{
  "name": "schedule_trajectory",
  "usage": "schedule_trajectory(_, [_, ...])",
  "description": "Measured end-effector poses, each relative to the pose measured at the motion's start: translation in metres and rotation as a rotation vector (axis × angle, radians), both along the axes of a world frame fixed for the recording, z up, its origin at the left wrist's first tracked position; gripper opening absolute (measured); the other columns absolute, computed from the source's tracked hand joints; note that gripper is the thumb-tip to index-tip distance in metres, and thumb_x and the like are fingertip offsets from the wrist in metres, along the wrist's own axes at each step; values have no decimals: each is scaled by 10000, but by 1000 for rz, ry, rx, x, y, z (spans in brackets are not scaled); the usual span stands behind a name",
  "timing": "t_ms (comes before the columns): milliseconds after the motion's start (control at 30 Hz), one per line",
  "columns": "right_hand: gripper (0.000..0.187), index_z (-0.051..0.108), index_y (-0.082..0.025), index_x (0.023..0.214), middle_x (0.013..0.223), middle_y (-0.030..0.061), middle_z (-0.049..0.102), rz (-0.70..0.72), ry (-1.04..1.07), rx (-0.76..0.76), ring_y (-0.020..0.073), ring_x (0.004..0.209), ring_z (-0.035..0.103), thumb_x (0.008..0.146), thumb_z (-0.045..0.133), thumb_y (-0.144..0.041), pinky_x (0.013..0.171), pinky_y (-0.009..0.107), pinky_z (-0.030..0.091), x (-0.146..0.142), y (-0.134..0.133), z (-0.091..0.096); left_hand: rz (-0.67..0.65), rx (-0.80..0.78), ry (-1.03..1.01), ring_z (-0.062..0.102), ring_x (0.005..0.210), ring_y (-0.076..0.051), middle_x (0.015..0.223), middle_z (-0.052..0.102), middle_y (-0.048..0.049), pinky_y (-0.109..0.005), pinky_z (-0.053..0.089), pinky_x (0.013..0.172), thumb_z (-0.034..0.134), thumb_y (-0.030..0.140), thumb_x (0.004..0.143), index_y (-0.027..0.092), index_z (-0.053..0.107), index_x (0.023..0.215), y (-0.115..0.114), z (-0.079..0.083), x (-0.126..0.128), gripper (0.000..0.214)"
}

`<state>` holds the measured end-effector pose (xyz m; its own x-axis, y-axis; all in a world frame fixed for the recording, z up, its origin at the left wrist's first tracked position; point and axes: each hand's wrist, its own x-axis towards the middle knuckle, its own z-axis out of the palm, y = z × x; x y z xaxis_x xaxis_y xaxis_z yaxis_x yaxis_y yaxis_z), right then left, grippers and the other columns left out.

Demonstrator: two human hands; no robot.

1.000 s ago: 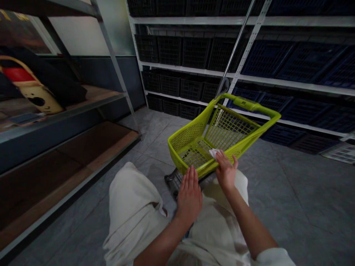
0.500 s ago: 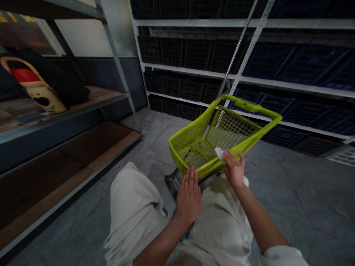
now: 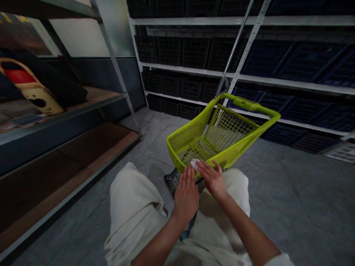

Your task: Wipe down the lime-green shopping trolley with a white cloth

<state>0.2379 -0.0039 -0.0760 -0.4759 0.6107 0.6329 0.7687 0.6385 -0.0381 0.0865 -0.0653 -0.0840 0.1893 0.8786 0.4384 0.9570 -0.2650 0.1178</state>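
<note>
Head-worn camera, facing forward and down

**Crates filling white metal shelving point(image 3: 235, 21) along the far side**

Black crates point(image 3: 195, 53) are sitting on the left of the shelves and navy crates point(image 3: 307, 61) are lining the right, above a grey tile floor point(image 3: 291, 184); nearer, a metal shelf unit point(image 3: 63, 116) is holding a cream-and-red object point(image 3: 36, 90) beside dark fabric point(image 3: 52, 70).

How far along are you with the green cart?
Done: can't tell, the lime-green shopping cart looks alike all over. In hand: the right hand's fingers press a white cloth on its near rim, left hand beside it. To go: mesh walls and handle.
</note>
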Motion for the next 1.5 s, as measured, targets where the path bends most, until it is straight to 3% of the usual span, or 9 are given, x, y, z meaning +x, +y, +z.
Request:
schedule_trajectory(233, [663,621,-235,1282,1303,66,701,-336,60,55,229,1321,575,689,460,14,1162,485,257,87,54,12,-9,-3,-11,224,1537,-256,1649,257,-162,-421,327,1220,388,193,973,53,71,1596,-2,-1,2,713])
schedule_trajectory(367, [714,594,-220,1322,1348,71,672,-360,61,5,234,1329,567,667,458,26,1141,462,292,57,37,12,-13,-5,-10,224,1536,-267,1642,273,-172,-423,331,1217,404,185,963,38,141,1586,-2,-2,6,692])
schedule_trajectory(600, [622,543,-221,1384,1415,50,623,-32,-5,-44,182,1385,505,815,435,3,1161,378,267,-20,-16,5,4,4,0,280,1519,-260,1611,354,-173,-429,339,1212,400,162,947,43,214,1573,0,-1,0,664])
schedule_trajectory(767, [630,549,-260,1372,1396,28,639,4,-72,-44,166,1364,527,819,434,20,1194,414,207,15,5,12,-2,4,-3,297,1512,-258,1616,348,-160,-416,345,1208,384,162,956,49,206,1577,0,2,-2,656])
schedule_trajectory(933, [663,600,-222,1301,1346,68,674,-254,0,4,219,1336,561,704,461,32,1173,475,247,71,42,16,-9,-5,6,237,1533,-248,1647,272,-152,-406,330,1219,389,184,968,54,106,1594,-2,2,0,699])
schedule_trajectory(1067, [703,578,-219,1332,1367,75,659,-353,68,2,238,1339,560,683,468,29,1193,494,214,46,28,12,-3,-8,0,212,1541,-248,1652,253,-155,-412,325,1224,402,182,964,53,67,1596,-3,0,4,728])
schedule_trajectory(1267, [673,521,-252,1409,1421,47,617,-91,6,-35,166,1394,494,794,437,6,1221,403,174,-24,-17,3,-6,-4,3,275,1521,-258,1627,325,-160,-429,334,1217,386,167,953,58,165,1589,1,-3,0,681])
schedule_trajectory(1367, [661,541,-258,1381,1394,43,640,-78,-5,-35,165,1366,526,790,431,18,1232,429,131,-6,-6,5,-3,-7,-8,275,1522,-252,1632,311,-158,-426,338,1212,379,160,956,66,116,1597,1,-1,-3,699])
schedule_trajectory(1500, [667,586,-232,1305,1372,63,655,-257,47,1,217,1344,555,708,450,33,1218,495,154,49,31,12,-24,-6,-17,253,1529,-257,1642,268,-167,-424,341,1210,379,180,971,56,6,1597,0,2,-2,739])
